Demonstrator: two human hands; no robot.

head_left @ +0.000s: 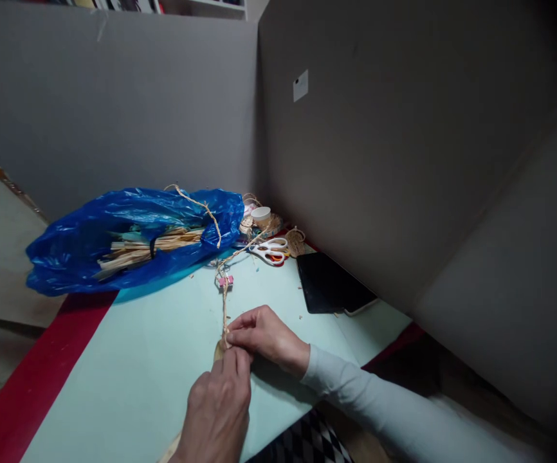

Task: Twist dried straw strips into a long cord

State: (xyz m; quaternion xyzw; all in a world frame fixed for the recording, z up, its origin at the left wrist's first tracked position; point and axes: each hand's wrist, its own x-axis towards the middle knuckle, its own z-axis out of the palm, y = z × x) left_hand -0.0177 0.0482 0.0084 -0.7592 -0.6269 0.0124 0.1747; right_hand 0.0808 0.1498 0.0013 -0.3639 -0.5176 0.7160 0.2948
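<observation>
A thin twisted cord (225, 305) of straw-coloured fibre runs toward me over the pale green table top. Its far part passes through a pink clip (226, 281). My right hand (264, 337) pinches the near end of the cord between thumb and fingertips. Just below it, my left hand (220, 402) is closed on the loose fibre at the cord's end, its fingertips touching my right hand. A flat pale strip of fibre shows between the hands, and another piece shows under my left wrist.
A blue plastic bag (85, 225) holding a bundle of dry straw strips (163, 243) lies at the back left. Behind the clip are white-handled scissors (271, 249) and a small cup (260, 215). A black tablet (331, 283) lies right, beside a grey partition (379, 161).
</observation>
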